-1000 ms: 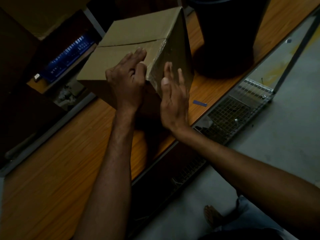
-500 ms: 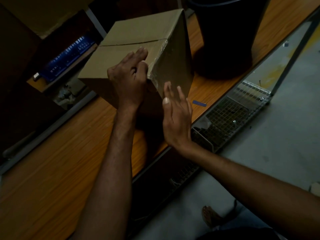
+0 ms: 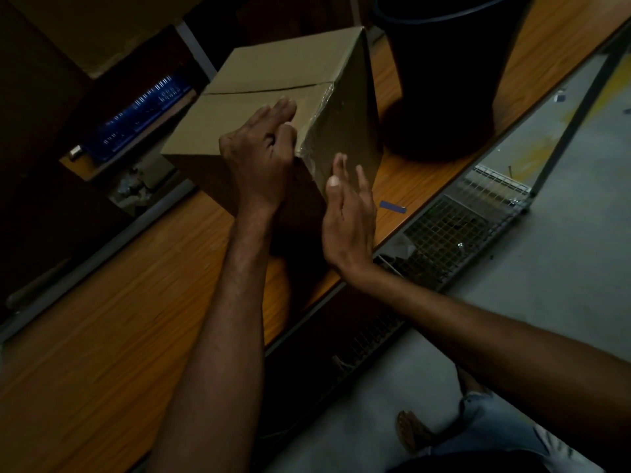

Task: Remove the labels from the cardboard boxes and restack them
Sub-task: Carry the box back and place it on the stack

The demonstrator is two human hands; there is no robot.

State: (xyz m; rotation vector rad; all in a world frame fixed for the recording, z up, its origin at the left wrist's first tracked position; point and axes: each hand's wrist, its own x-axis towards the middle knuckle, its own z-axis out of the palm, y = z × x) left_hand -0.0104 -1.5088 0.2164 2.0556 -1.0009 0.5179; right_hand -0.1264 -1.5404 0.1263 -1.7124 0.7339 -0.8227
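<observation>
Taped corner of a brown cardboard box (image 3: 273, 107) flanked by two hands on the orange wooden tabletop (image 3: 102, 336).
The left hand (image 3: 259, 155) is laid on the box's top face, fingers straight and thumb bent onto the shiny clear tape (image 3: 317, 138) at the near right edge. Whether tape is pinched in that grip cannot be told. The tape is run down that edge towards the right hand (image 3: 348, 216), spread wide just beside the box's right face. The left thumb is judged nearer the tape's upper end.
</observation>
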